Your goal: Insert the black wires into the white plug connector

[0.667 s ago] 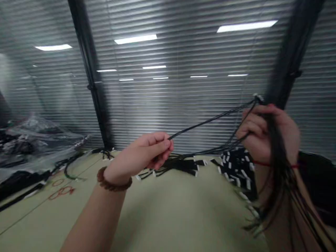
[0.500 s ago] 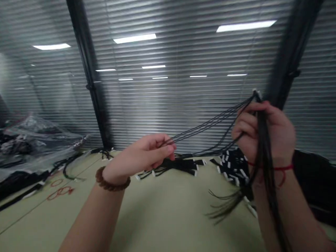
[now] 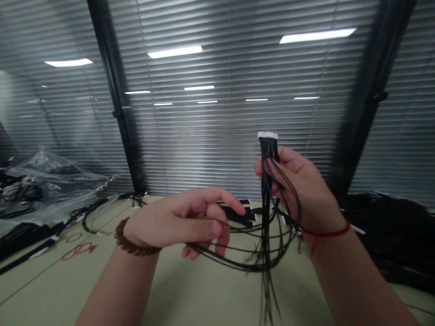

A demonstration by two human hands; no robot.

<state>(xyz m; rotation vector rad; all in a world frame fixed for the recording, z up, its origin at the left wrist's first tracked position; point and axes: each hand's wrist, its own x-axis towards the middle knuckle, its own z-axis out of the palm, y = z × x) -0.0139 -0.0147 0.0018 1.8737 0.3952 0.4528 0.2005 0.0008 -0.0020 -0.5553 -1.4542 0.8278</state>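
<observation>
My right hand [image 3: 295,185] pinches a bundle of thin black wires [image 3: 267,194] just below its white connector [image 3: 268,135], which points upward. Several wires hang straight down from the grip; others loop out to the left. Those looped wires run into my left hand [image 3: 204,222], where thumb and curled fingers close loosely on them while the index finger stretches toward the bundle. A brown beaded bracelet [image 3: 134,242] circles the left wrist, and a red string [image 3: 328,233] the right.
Black wire pieces with white connectors [image 3: 238,215] lie behind my hands on the pale green table [image 3: 204,299]. Clear plastic bags [image 3: 57,174] and black cables are at left, near red rings [image 3: 79,249]. A dark pile [image 3: 390,226] sits at right. Glass with blinds stands behind.
My right hand has moved left and turned, so the white connector now shows broadside. The wires stretched taut between my hands have slackened into loops. My left index finger has extended.
</observation>
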